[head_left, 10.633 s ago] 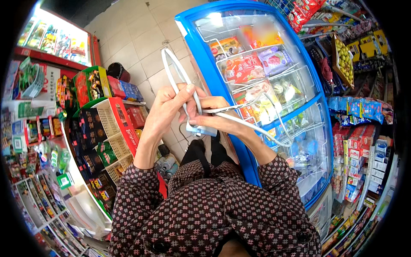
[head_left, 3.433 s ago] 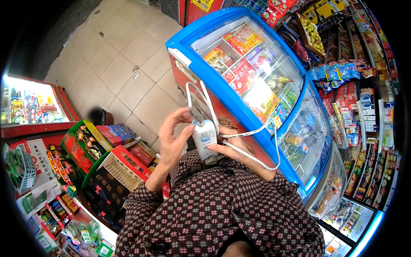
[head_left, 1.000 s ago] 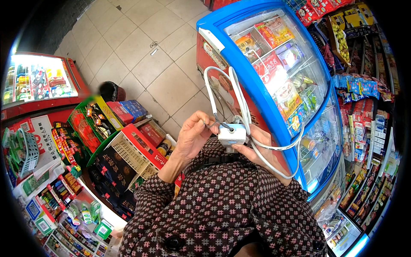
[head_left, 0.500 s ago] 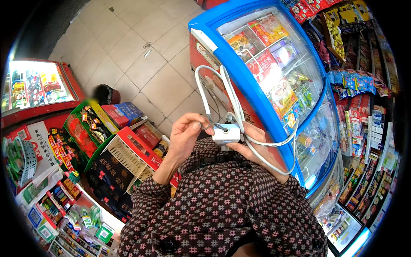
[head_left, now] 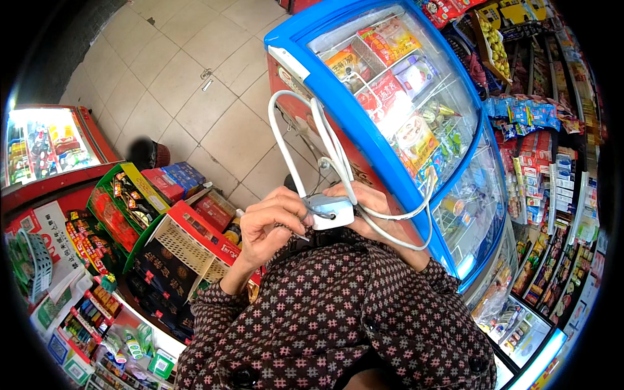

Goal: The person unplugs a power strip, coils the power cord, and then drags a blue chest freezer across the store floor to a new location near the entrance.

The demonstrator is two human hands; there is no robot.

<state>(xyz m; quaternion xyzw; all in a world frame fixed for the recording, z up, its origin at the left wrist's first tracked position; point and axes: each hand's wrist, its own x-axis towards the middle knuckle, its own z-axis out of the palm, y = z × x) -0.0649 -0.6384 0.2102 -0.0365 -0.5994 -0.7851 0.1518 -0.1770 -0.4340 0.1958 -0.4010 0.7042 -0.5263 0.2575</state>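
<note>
The white box (head_left: 334,216) is held in the right grip (head_left: 367,203), clasped at its right side. At the box's left, a thin grey lead (head_left: 319,212) is pinched in the narrowed left grip (head_left: 273,220). White cable (head_left: 286,156) is looped above the box and past the right grip.

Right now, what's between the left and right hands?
A small white box-shaped device sits between the left hand and right hand; the head view shows it.

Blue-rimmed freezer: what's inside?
The freezer shows a red package, a purple package, a yellow package and others. Anything beneath the top layer is covered; glare washes out one patch, and the white cable crosses in front of its edge.
</note>
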